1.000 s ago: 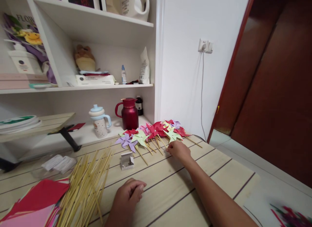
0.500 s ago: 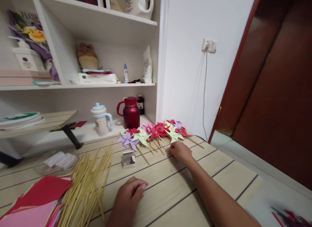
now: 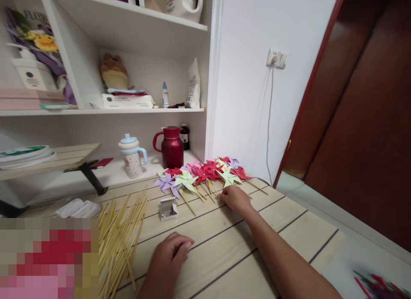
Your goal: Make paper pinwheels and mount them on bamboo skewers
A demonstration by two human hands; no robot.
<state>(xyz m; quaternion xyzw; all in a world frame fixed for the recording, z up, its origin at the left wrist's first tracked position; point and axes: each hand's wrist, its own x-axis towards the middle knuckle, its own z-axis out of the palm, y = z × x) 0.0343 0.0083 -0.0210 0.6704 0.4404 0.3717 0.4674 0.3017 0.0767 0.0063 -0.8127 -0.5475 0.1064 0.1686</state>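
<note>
Head view. The pinwheels (image 3: 205, 171) lie in a loose heap at the far edge of the table (image 3: 221, 256), where it meets the shelf unit (image 3: 180, 111). Vanes point away and most sticks slant toward the person; this probably keeps the folded paper from being crushed and leaves the handles within reach.

Right hand (image 3: 236, 200): forearm stretched across the table, wrist low. Thumb and forefinger are narrow, apparently pinched on the near end of one pinwheel's stick (image 3: 215, 190). A grip there seems meant to shift the pinwheel without touching its vanes.

Left hand (image 3: 170, 254): rests on the near part of the table, fingers curled in, thumb alongside the forefinger. Nothing shows in it, but the palm is hidden; cannot tell whether it holds anything. It looks parked.

Small box (image 3: 168, 216) stands between the hands and the heap, flap up, with metallic bits inside, too small to identify. Loose sticks (image 3: 122, 243) are bundled roughly lengthwise on the left, presumably for easy picking.

Appearance of the pinwheels: red, pale green, lilac, pink and yellow; pointed folded vanes, a small bright dot at some centres, thin straw-coloured sticks. Several overlap; count uncertain.
</note>
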